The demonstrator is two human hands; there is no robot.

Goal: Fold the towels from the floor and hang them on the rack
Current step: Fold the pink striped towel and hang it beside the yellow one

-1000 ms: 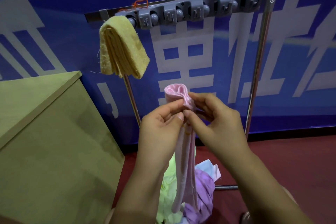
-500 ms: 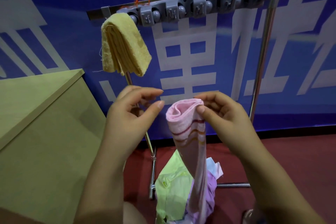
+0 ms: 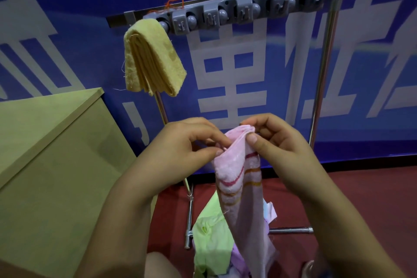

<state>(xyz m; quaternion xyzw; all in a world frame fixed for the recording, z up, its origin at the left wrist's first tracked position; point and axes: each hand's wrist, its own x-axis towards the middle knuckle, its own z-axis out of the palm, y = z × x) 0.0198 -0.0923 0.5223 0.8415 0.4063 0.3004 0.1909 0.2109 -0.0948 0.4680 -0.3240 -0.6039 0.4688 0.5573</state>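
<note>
Since half a second ago the left hand (image 3: 180, 149) has come back in from the side and now pinches the pink towel (image 3: 239, 178) at its top fold, fingers curled onto the cloth. Right hand (image 3: 277, 144) pinches the same fold from the other side, thumb on the front. That towel has red and orange stripes and hangs down in front of the rack (image 3: 237, 13), over a pile of green and purple towels (image 3: 212, 239) on the red floor (image 3: 361, 198). One folded yellow towel (image 3: 151, 58) already hangs at the rack's left end. Big white characters on the blue banner (image 3: 67, 18) behind are cropped, so I can't read them. Tan box (image 3: 49, 165) on the left.
</note>
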